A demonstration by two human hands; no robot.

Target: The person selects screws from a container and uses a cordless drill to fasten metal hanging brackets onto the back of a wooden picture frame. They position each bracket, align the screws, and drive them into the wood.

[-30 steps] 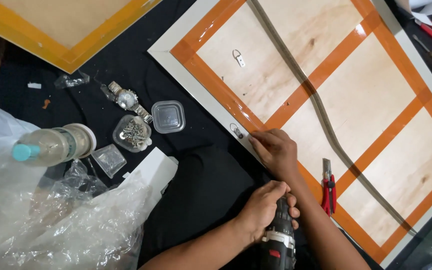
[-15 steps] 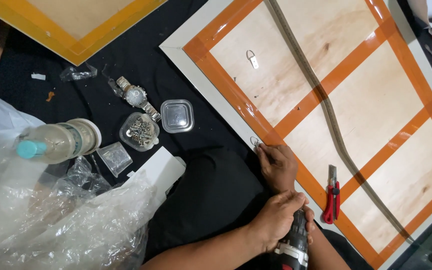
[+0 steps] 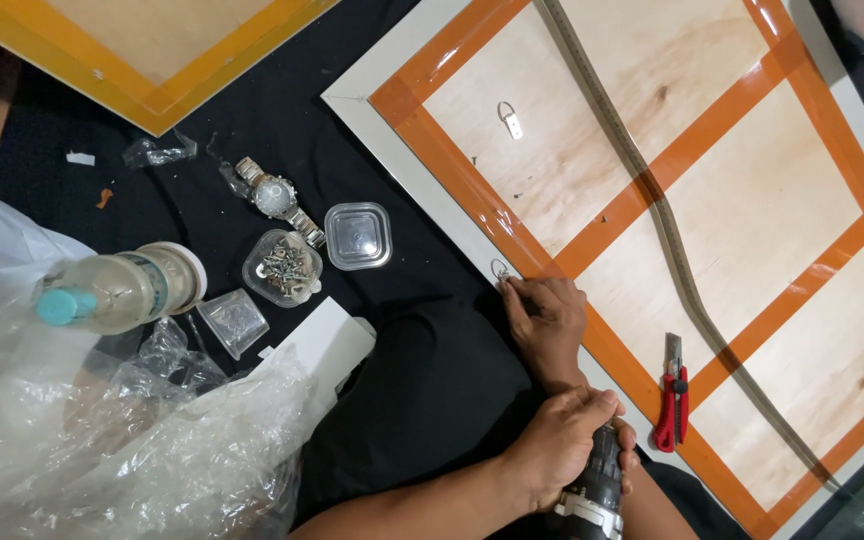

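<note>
Fingers of the right hand (image 3: 544,322) are pressed together on a small metal hanger (image 3: 501,270), steadied at the frame's (image 3: 392,150) edge, while a cordless drill (image 3: 592,490) is gripped in the left hand (image 3: 567,445).

Watch (image 3: 274,196) & screw tub (image 3: 282,268) crowd cloth left; board centre (image 3: 592,170) open.

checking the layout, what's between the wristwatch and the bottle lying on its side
In the head view, the clear tub of screws sits between the wristwatch and the bottle, on the black cloth.
</note>
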